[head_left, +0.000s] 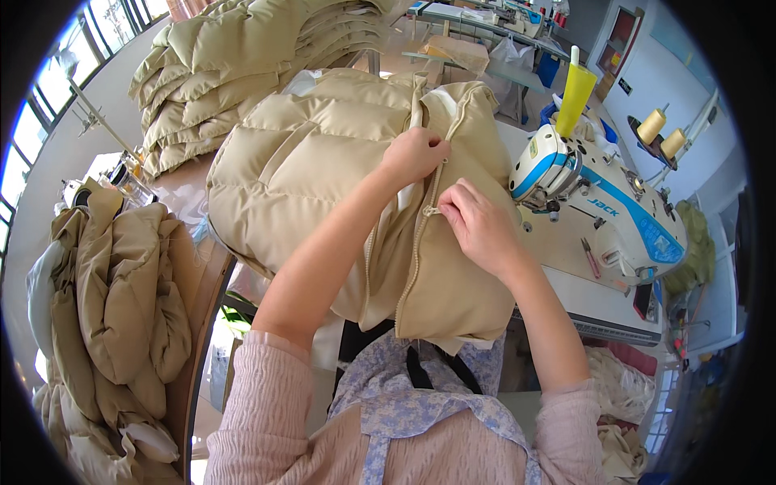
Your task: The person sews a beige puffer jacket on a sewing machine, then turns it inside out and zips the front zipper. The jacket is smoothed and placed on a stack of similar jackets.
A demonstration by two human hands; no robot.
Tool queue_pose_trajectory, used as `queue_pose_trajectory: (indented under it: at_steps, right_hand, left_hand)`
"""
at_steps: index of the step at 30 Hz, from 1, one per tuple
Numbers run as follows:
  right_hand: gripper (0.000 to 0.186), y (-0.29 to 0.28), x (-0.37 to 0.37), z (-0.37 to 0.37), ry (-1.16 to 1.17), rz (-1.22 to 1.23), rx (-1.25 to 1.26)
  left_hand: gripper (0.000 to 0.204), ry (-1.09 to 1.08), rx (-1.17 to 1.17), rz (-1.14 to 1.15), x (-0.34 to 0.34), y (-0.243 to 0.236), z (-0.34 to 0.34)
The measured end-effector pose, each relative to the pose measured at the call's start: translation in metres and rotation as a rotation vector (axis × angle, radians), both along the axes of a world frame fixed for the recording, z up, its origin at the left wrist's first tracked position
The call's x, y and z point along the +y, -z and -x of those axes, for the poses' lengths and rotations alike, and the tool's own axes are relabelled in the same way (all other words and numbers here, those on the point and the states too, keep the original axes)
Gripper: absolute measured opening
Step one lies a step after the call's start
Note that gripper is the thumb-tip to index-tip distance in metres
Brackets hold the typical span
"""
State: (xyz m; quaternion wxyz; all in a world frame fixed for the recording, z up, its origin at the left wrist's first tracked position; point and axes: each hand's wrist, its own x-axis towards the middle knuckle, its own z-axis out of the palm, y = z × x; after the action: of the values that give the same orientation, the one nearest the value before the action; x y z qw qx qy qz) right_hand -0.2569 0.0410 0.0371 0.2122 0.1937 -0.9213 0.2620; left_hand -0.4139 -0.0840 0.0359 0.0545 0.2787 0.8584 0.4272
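Note:
A beige puffer jacket lies spread in front of me, its lower edge hanging toward my lap. Its zipper runs up the right part, with the teeth of the other side showing to the left. My left hand is closed on the zipper's edge higher up, fingertips pinched near the teeth. Lower and to the right, my right hand pinches the zipper pull between thumb and fingers.
A white and blue sewing machine stands at the right, with pink-handled snips on its bed. Thread cones sit on a stand beyond. Stacked beige jackets are at the back left; more beige garments lie at the left.

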Motion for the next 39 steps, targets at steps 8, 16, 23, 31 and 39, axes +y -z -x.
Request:
queue_pose_trajectory:
  at_steps: [8, 16, 23, 31, 39]
  right_hand:
    - [0.013, 0.037, -0.058, -0.112, -0.307, 0.049, -0.127]
    - [0.042, 0.068, -0.052, -0.154, -0.21, 0.925, -1.238]
    - [0.049, 0.118, -0.09, -0.134, -0.255, 1.715, -0.996]
    - [0.02, 0.107, -0.094, -0.124, -0.168, 1.592, -0.9]
    - [0.025, 0.103, -0.112, -0.122, -0.072, 1.564, -0.66]
  left_hand:
    - [0.042, -0.05, 0.002, -0.053, -0.009, 0.01, -0.013]
    - [0.05, -0.033, -0.407, -0.508, -0.15, 0.019, -0.152]
    - [0.05, -0.136, -0.898, -0.528, -0.192, 0.114, -0.229]
    - [0.031, -0.181, -0.93, -0.889, -0.154, 0.106, -0.22]
    - [0.026, -0.227, -0.788, -1.03, -0.129, 0.094, -0.227]
